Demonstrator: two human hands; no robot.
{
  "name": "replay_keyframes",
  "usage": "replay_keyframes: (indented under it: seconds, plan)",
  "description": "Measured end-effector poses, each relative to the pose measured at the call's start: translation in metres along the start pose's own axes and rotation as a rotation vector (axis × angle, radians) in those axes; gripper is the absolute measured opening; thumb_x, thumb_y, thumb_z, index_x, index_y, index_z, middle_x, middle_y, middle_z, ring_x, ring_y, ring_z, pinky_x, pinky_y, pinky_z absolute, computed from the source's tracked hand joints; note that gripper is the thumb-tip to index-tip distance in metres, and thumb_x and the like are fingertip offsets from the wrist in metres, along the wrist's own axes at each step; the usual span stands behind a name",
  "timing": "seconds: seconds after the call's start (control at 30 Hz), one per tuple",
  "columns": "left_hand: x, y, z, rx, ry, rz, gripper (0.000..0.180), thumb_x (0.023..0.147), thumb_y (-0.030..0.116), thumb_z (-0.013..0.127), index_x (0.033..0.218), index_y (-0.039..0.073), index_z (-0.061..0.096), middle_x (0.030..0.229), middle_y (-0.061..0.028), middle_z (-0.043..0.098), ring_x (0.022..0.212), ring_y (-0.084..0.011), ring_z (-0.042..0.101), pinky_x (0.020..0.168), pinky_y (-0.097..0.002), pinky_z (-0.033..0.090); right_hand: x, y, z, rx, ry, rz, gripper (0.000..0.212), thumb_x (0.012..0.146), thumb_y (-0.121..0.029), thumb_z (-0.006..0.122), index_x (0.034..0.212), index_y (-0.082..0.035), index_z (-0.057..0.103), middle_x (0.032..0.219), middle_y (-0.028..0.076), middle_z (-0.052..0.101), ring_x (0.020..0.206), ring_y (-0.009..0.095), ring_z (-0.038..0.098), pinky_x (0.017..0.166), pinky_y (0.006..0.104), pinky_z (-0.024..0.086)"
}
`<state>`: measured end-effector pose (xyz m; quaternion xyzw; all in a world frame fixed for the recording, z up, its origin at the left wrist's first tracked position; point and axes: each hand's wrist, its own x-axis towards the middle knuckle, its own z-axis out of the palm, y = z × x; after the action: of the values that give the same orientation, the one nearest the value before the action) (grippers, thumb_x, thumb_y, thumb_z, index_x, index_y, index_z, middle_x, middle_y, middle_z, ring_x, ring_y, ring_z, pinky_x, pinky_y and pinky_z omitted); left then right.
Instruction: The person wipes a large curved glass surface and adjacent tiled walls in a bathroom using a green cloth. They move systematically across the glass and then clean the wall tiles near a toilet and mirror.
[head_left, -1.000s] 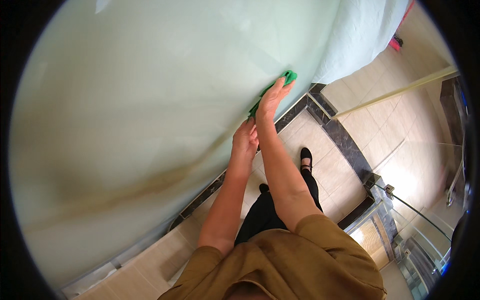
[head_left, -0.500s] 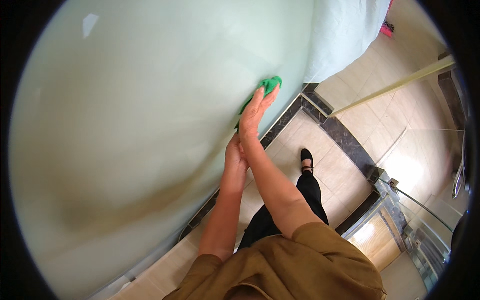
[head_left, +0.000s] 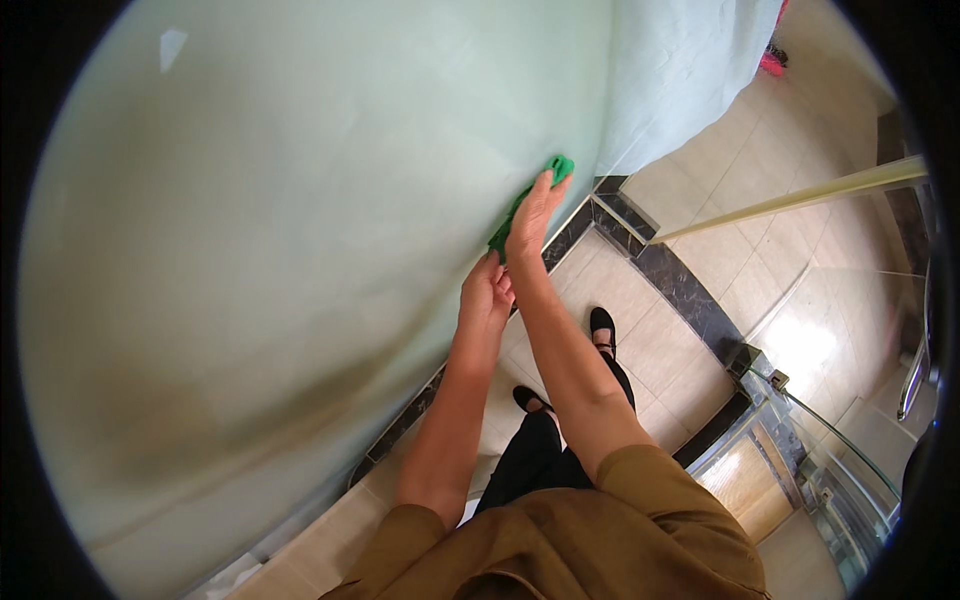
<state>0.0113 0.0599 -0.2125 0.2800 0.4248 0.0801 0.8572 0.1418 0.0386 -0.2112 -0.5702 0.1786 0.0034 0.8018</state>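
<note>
My right hand (head_left: 535, 215) presses a green cloth (head_left: 562, 168) against a large pale greenish glass panel (head_left: 300, 200). Its fingers lie along the cloth, which sticks out past the fingertips and down the hand's left side. Just below, my left hand (head_left: 485, 290) has its fingers curled at the cloth's lower end, close to the right wrist. Part of the left grip is hidden from here.
Dark marble curbing (head_left: 690, 285) edges the tiled floor (head_left: 640, 330) where my feet stand. A pale blue curtain (head_left: 680, 90) hangs at upper right. A yellowish-edged glass panel (head_left: 790, 198) and a metal-fitted glass rail (head_left: 835, 420) stand to the right.
Both hands and the green cloth have shifted slightly right along the glass. The left hand has moved to the cloth's lower end. My second shoe has come into sight.
</note>
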Motion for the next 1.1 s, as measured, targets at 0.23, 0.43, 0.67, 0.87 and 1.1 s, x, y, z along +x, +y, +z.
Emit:
replay_keyframes:
  seconds: [0.23,0.43,0.67,0.87,1.1]
  plan:
    - [-0.060,0.038,0.088,0.007,-0.183,0.148,0.018,0.099,0.016,0.060,0.114,0.006,0.063,0.103,-0.0037,0.071,0.091,-0.0143,0.070,0.076,-0.0295,0.056,-0.023,-0.120,0.029,-0.055,-0.043,-0.334,0.070,0.107,-0.038,0.041,0.159,0.001,0.013,0.166,0.025,0.011,0.156,0.038,0.007,0.124,0.0496,0.010]
    - [0.003,0.006,0.080,-0.050,-0.126,0.014,0.004,0.100,0.015,0.059,0.099,0.011,0.062,0.081,0.0022,0.062,0.068,-0.0094,0.059,0.060,-0.0273,0.048,0.036,-0.080,0.019,-0.012,0.053,-0.347,0.069,0.107,-0.040,0.042,0.157,0.003,0.020,0.163,0.025,0.021,0.151,0.038,0.020,0.123,0.0466,0.016]
    - [0.068,-0.041,0.067,-0.041,-0.032,-0.079,0.010,0.100,0.020,0.062,0.108,0.013,0.061,0.093,0.0014,0.066,0.087,-0.0128,0.061,0.081,-0.0319,0.047,0.113,0.009,-0.009,0.063,0.106,-0.051,0.077,0.105,-0.047,0.041,0.159,0.003,0.017,0.161,0.022,0.027,0.147,0.032,0.028,0.122,0.0380,0.020]
    - [0.057,-0.041,0.070,0.059,0.003,-0.099,0.029,0.104,0.024,0.057,0.130,0.012,0.057,0.124,-0.0017,0.063,0.115,-0.0190,0.058,0.104,-0.0412,0.041,0.121,0.051,-0.023,0.074,0.130,0.069,0.074,0.104,-0.044,0.040,0.159,0.001,0.018,0.160,0.020,0.030,0.145,0.032,0.032,0.120,0.0389,0.022]
    - [0.034,-0.028,0.030,0.051,0.037,-0.040,0.029,0.104,0.024,0.056,0.130,0.012,0.057,0.121,-0.0013,0.064,0.113,-0.0187,0.058,0.103,-0.0404,0.042,0.066,0.050,-0.011,0.166,0.152,0.140,0.067,0.104,-0.041,0.038,0.156,0.000,0.025,0.156,0.018,0.037,0.139,0.031,0.038,0.117,0.0390,0.028]
